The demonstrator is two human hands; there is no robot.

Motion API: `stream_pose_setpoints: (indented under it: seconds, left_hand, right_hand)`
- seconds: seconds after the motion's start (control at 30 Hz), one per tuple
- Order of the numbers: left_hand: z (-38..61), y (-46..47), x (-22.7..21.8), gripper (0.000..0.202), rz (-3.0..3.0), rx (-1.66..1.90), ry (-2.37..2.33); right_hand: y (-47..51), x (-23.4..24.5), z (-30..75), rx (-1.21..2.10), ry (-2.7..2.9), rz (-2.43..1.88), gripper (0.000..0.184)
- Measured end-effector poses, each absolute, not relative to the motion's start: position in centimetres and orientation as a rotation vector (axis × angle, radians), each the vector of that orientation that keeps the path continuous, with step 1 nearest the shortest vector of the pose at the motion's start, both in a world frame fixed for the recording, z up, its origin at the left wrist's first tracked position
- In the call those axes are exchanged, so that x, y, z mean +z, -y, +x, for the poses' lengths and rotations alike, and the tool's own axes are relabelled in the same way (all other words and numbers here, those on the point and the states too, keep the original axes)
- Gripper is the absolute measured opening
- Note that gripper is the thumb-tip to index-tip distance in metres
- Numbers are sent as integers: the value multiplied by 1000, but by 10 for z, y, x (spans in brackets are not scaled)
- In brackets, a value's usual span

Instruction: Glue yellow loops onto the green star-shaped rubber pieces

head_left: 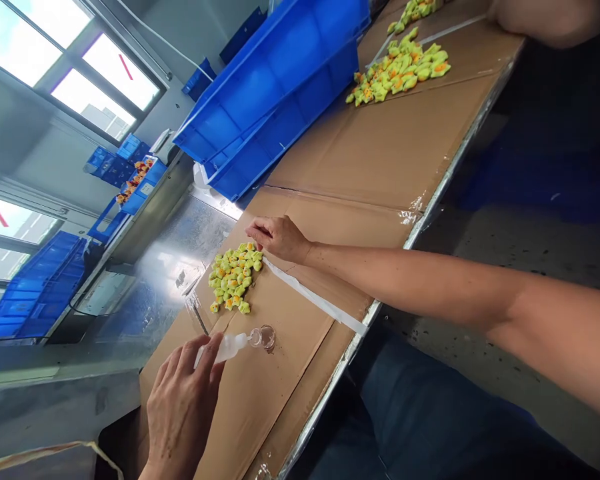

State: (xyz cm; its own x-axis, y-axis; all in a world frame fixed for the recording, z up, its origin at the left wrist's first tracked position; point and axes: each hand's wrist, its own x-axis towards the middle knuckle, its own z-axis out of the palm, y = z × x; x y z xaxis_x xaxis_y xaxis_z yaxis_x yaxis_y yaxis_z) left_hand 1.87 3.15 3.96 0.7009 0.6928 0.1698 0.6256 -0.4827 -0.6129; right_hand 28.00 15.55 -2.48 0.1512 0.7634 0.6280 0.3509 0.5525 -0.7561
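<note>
My left hand (180, 407) is at the bottom, closed round a small clear squeeze bottle (227, 347). The bottle's tip points into a tiny clear dish (267, 337) standing on the cardboard. My right hand (279, 238) reaches in from the right, fingers curled together at the far edge of a pile of small yellow-green and orange toy pieces (234, 277). Whether those fingers hold a piece is hidden. A strip of white tape (315, 300) runs across the cardboard under my right wrist.
Taped cardboard (380, 153) covers the table. A large blue plastic bin (280, 87) stands tilted behind it. A second pile of toy pieces (403, 70) lies further along, near another person's arm (550, 20). Blue bins (40, 287) and a metal surface (180, 247) lie beyond.
</note>
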Motion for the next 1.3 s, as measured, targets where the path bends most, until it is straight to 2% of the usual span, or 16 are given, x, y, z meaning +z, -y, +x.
stream_pose_setpoints:
  seconds: [0.57, 0.7, 1.03, 1.3]
  left_hand:
    - [20, -28, 44, 36, -2259, 140, 973]
    - [17, -28, 43, 36, -2319, 87, 1123]
    - [5, -39, 24, 28, -2506, -339, 1765]
    - [-2, -54, 24, 34, -2782, -986, 2317]
  right_hand:
    - [-156, -27, 277, 375, 1464, -1020, 20]
    - [-156, -27, 277, 386, 1466, -1022, 24]
    - [-151, -23, 277, 400, 1470, -1024, 34]
    - [-150, -24, 277, 440, 1468, -1038, 34]
